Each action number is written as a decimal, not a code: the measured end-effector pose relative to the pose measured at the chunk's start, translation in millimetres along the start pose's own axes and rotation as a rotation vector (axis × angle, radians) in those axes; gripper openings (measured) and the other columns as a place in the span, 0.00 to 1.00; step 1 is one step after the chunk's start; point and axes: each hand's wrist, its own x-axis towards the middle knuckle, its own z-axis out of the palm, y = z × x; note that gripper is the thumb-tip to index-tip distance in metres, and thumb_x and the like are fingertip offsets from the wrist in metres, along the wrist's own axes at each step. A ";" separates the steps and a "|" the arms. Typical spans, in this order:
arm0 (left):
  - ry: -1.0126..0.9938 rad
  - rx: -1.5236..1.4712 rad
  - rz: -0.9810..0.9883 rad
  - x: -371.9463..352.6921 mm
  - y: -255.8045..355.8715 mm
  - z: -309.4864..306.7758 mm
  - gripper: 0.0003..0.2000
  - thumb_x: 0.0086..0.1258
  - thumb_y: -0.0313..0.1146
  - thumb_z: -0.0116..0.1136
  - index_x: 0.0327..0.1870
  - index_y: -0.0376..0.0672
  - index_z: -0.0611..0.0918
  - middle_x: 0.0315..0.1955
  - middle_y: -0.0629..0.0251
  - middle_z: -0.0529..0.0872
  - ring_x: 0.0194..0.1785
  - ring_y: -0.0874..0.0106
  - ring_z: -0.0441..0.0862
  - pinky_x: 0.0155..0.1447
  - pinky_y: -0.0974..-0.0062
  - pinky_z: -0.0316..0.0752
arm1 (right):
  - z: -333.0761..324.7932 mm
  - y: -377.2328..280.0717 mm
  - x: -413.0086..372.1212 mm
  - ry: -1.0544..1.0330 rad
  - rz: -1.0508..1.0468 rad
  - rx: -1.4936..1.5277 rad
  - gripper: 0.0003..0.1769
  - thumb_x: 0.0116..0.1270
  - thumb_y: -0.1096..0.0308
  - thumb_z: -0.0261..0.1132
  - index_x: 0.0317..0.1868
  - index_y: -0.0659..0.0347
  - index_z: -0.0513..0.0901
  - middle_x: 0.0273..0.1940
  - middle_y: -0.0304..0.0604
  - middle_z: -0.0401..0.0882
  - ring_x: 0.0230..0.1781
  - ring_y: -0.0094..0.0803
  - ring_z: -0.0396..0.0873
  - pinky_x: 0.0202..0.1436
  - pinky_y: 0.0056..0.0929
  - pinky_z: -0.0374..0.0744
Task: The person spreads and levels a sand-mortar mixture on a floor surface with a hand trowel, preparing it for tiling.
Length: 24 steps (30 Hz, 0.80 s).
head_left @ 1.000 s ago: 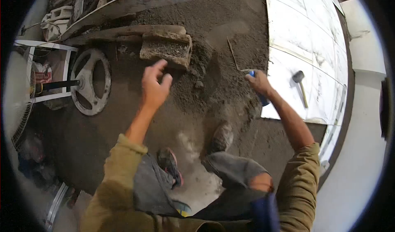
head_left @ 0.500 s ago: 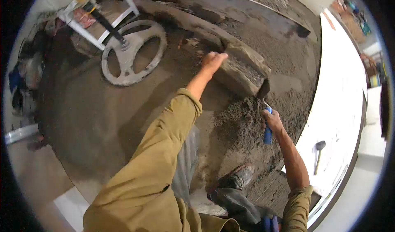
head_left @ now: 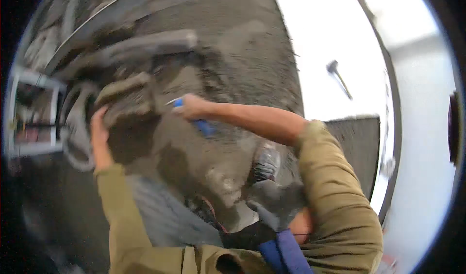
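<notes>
A mortar-smeared, channel-shaped block (head_left: pixel 127 97) is at the left, blurred by motion. Its left end is gripped by my left hand (head_left: pixel 99 126), whose fingertips are partly hidden against the block. My right hand (head_left: pixel 191 106) is closed round the blue handle (head_left: pixel 204 127) of a trowel, just right of the block's other end. Only a bit of the trowel's metal neck shows; I cannot make out its blade. Beneath lies wet grey mortar (head_left: pixel 182 133).
A long mortar-covered strip (head_left: pixel 170 42) lies beyond the block. At far left, a steering-wheel-like ring (head_left: pixel 77 145) stands beside a white frame (head_left: pixel 36 152). A mallet (head_left: pixel 339 77) rests on a white board (head_left: pixel 320 36) at right. My shoe (head_left: pixel 267 162) is near the mortar.
The view has swung to the right. The block has come away from the strip and nearer the wheel, with my left hand still on it. My right hand has moved with the trowel.
</notes>
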 end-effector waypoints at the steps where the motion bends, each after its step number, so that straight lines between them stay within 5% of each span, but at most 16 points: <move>1: 0.029 0.068 0.120 -20.2 0.7 3.1 0.19 0.71 0.39 0.50 0.59 0.40 0.80 0.58 0.58 0.79 0.60 0.64 0.77 0.67 0.64 0.69 | -2.9 7.8 11.7 -0.001 -0.137 -0.130 0.21 0.59 0.53 0.67 0.26 0.66 0.82 0.21 0.52 0.79 0.23 0.43 0.79 0.33 0.44 0.79; 2: 0.067 0.125 0.249 -32.9 -5.4 -6.7 0.22 0.70 0.45 0.53 0.60 0.41 0.79 0.58 0.59 0.79 0.60 0.63 0.76 0.64 0.64 0.72 | 0.1 17.8 17.5 0.048 -0.195 -0.192 0.23 0.59 0.51 0.66 0.31 0.68 0.82 0.27 0.59 0.82 0.31 0.49 0.83 0.40 0.46 0.80; 3: 0.165 0.023 -0.003 -4.7 -5.3 -47.0 0.24 0.68 0.46 0.54 0.61 0.42 0.79 0.57 0.60 0.78 0.61 0.64 0.75 0.64 0.62 0.71 | -13.5 20.0 -0.6 0.070 -0.222 -0.175 0.23 0.60 0.50 0.66 0.36 0.66 0.83 0.31 0.59 0.83 0.35 0.49 0.84 0.42 0.46 0.80; 5: 0.398 0.125 -0.047 -22.6 18.5 -17.5 0.30 0.62 0.48 0.62 0.64 0.42 0.75 0.58 0.62 0.78 0.61 0.65 0.74 0.59 0.63 0.72 | -54.9 17.9 -44.2 0.175 -0.202 -0.130 0.23 0.61 0.50 0.66 0.44 0.62 0.84 0.38 0.58 0.84 0.41 0.48 0.85 0.46 0.45 0.80; 8: 0.241 0.386 -0.126 -15.1 31.2 -33.0 0.30 0.63 0.46 0.62 0.65 0.41 0.73 0.58 0.63 0.78 0.61 0.67 0.73 0.57 0.66 0.71 | -131.0 65.6 -85.0 0.444 0.137 -0.257 0.22 0.63 0.50 0.66 0.53 0.52 0.84 0.41 0.50 0.86 0.41 0.42 0.86 0.47 0.41 0.83; 10: 0.194 0.331 -0.057 3.9 19.3 -57.8 0.30 0.64 0.44 0.61 0.66 0.40 0.73 0.61 0.63 0.76 0.59 0.69 0.74 0.56 0.68 0.70 | -193.9 119.2 -86.1 0.619 0.281 -0.254 0.28 0.62 0.50 0.63 0.53 0.66 0.79 0.43 0.60 0.85 0.44 0.53 0.85 0.50 0.48 0.83; 12: 0.392 0.358 0.160 44.8 -6.9 -114.2 0.27 0.68 0.39 0.59 0.66 0.37 0.74 0.62 0.61 0.77 0.57 0.68 0.77 0.58 0.70 0.71 | -252.2 174.5 -89.3 0.787 0.403 -0.282 0.30 0.63 0.52 0.62 0.52 0.73 0.75 0.42 0.66 0.84 0.45 0.57 0.84 0.51 0.49 0.82; 13: 0.481 0.579 0.317 47.3 1.7 -104.8 0.24 0.69 0.37 0.58 0.64 0.36 0.76 0.60 0.61 0.79 0.56 0.68 0.78 0.59 0.72 0.71 | -272.5 186.6 -102.3 0.868 0.299 -0.431 0.29 0.63 0.52 0.61 0.50 0.74 0.76 0.42 0.67 0.83 0.45 0.58 0.84 0.50 0.48 0.81; 15: 0.558 0.808 0.568 39.2 48.9 -33.4 0.18 0.71 0.32 0.56 0.60 0.35 0.80 0.54 0.62 0.83 0.55 0.70 0.80 0.58 0.76 0.72 | -295.9 148.4 -135.4 0.833 0.432 -0.339 0.28 0.64 0.51 0.58 0.46 0.73 0.79 0.40 0.68 0.83 0.42 0.59 0.83 0.50 0.48 0.80; 16: 0.549 0.819 0.654 20.5 73.4 24.3 0.16 0.72 0.30 0.55 0.58 0.35 0.82 0.51 0.62 0.85 0.53 0.72 0.81 0.57 0.78 0.73 | -309.6 165.7 -138.0 0.848 0.390 -0.267 0.23 0.66 0.52 0.59 0.47 0.66 0.78 0.31 0.51 0.80 0.29 0.37 0.81 0.27 0.39 0.80; 18: 0.539 0.782 0.782 5.8 97.1 104.9 0.14 0.73 0.31 0.56 0.55 0.35 0.84 0.47 0.62 0.87 0.48 0.76 0.81 0.51 0.80 0.75 | -321.3 130.4 -153.8 0.793 0.434 -0.123 0.27 0.65 0.50 0.57 0.41 0.73 0.79 0.32 0.59 0.82 0.29 0.45 0.84 0.32 0.42 0.82; 20: 0.308 0.571 0.595 -12.7 104.3 187.3 0.14 0.74 0.34 0.57 0.55 0.37 0.84 0.45 0.63 0.88 0.42 0.78 0.82 0.48 0.80 0.75 | -353.3 142.0 -150.8 0.749 0.587 -0.384 0.26 0.65 0.50 0.57 0.36 0.72 0.79 0.28 0.51 0.80 0.23 0.37 0.81 0.24 0.37 0.81; 24: -0.123 0.694 0.308 -79.2 85.7 329.9 0.10 0.68 0.36 0.65 0.46 0.43 0.89 0.36 0.64 0.89 0.36 0.77 0.82 0.44 0.78 0.76 | -377.6 139.0 -175.9 0.655 0.439 -0.378 0.23 0.72 0.51 0.58 0.33 0.66 0.76 0.19 0.42 0.73 0.18 0.31 0.75 0.18 0.35 0.75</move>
